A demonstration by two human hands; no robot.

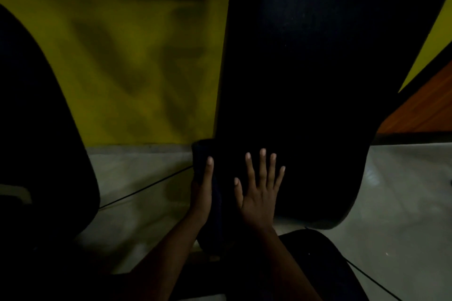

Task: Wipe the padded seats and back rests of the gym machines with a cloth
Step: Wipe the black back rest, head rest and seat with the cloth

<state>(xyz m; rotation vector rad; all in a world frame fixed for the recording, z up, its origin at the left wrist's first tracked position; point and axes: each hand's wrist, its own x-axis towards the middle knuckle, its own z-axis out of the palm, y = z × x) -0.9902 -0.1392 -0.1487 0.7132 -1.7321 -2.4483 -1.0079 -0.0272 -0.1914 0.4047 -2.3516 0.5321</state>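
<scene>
We see a tall, smooth black padded back rest [318, 80] in dim light. Our left grip [203, 193] holds a dark cloth [200, 154] at its lower left edge; just right, our right grip [259, 195] lies flat, fingers spread. Left of both, pale floor [146, 164] lies open, crossed by a thin cable [146, 187].

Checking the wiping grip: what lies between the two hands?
In the head view, a dark cloth lies between the left hand and the right hand, against the black back rest.
</scene>
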